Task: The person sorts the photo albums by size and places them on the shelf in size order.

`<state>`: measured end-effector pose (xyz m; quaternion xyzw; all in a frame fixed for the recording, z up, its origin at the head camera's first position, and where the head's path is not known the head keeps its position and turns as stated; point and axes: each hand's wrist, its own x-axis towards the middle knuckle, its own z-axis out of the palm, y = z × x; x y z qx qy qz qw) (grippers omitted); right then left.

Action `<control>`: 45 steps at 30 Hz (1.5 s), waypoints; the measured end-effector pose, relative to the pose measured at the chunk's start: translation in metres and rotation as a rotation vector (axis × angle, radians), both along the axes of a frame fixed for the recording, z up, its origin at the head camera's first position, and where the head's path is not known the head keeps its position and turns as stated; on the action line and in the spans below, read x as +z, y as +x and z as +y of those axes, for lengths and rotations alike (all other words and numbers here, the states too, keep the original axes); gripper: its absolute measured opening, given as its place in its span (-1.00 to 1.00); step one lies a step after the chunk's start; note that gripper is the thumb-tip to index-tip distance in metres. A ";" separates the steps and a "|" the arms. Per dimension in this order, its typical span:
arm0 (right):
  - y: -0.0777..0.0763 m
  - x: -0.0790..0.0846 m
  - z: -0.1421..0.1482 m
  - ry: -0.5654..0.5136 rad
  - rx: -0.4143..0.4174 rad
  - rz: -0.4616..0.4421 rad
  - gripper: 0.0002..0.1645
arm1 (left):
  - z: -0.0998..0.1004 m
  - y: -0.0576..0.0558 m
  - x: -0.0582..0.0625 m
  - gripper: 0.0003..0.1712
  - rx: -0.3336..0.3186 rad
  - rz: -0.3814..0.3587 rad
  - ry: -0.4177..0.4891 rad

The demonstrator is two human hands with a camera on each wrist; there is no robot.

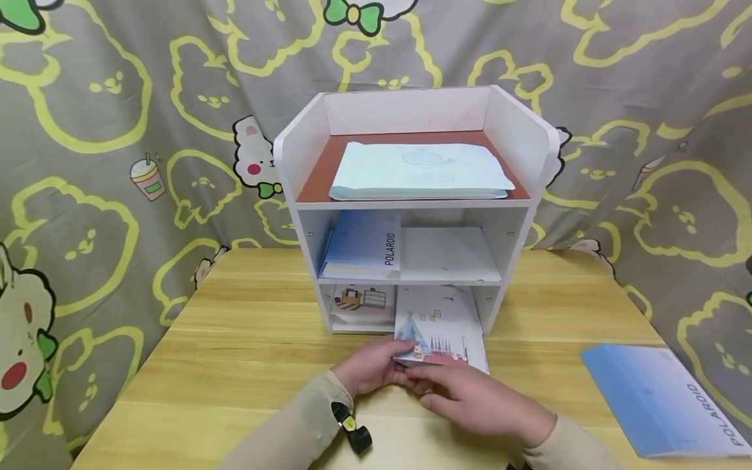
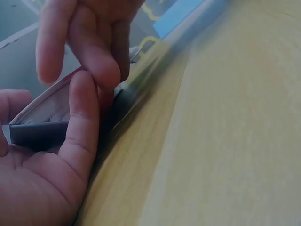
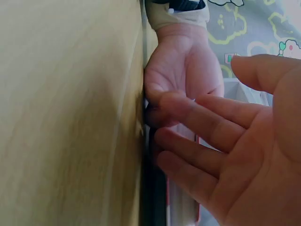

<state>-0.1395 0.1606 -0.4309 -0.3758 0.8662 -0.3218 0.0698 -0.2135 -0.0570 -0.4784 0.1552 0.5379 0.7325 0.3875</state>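
Note:
A book with a tent picture on its pale cover (image 1: 440, 323) juts out of the lower right compartment of a small white shelf (image 1: 288, 156). My left hand (image 1: 373, 365) grips its near left corner, thumb on the cover and fingers underneath. At the book's front edge, my right hand (image 1: 470, 398) has its fingers extended and the thumb apart. In the left wrist view the book's page edges (image 2: 49, 106) show above a dark lower cover. The right wrist view has the right fingers (image 3: 207, 122) close to the left hand; whether they touch the book is hard to tell.
Another illustrated book (image 1: 364, 303) lies in the lower left compartment. A blue POLAROID book (image 1: 364, 241) and a white one (image 1: 446, 251) occupy the middle shelf. Pale whale-cover books (image 1: 423, 163) lie on top. Another POLAROID book (image 1: 664, 398) rests on the wooden table (image 1: 235, 339) at right.

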 end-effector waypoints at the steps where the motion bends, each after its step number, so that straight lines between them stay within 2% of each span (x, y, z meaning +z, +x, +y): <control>1: -0.001 -0.001 0.000 -0.019 -0.012 -0.007 -0.55 | 0.000 0.000 0.000 -0.47 -0.006 0.004 -0.004; 8: -0.008 -0.006 0.001 -0.086 -0.092 0.004 -0.64 | -0.002 -0.002 -0.001 -0.53 -0.030 0.020 -0.011; 15: -0.013 -0.016 0.000 -0.058 -0.177 -0.019 -0.49 | -0.006 -0.003 -0.002 -0.52 -0.012 -0.007 0.001; 20: -0.018 -0.021 0.002 -0.120 -0.207 -0.060 -0.47 | -0.008 -0.004 -0.003 -0.49 -0.006 0.000 0.004; 24: -0.026 -0.024 0.009 -0.179 -0.265 -0.100 -0.44 | -0.009 -0.007 -0.001 -0.44 0.008 -0.002 -0.015; 29: -0.036 -0.032 0.023 -0.255 -0.342 -0.205 -0.49 | -0.010 -0.006 0.002 -0.42 0.015 0.010 -0.062; 32: -0.040 -0.035 0.034 -0.314 -0.389 -0.315 -0.54 | -0.010 -0.007 0.002 -0.40 -0.006 0.035 -0.063; 35: -0.042 -0.039 0.046 -0.422 -0.411 -0.431 -0.54 | -0.010 -0.008 0.001 -0.36 -0.024 0.046 -0.039; 40: -0.048 -0.044 0.062 -0.612 -0.364 -0.565 -0.47 | -0.010 -0.010 -0.001 -0.34 -0.013 0.054 -0.012; 43: -0.051 -0.044 0.066 -0.642 -0.344 -0.593 -0.44 | -0.011 -0.011 -0.002 -0.34 -0.003 0.063 -0.011; 45: -0.052 -0.042 0.069 -0.624 -0.351 -0.601 -0.43 | -0.010 -0.010 -0.002 -0.34 -0.004 0.067 -0.007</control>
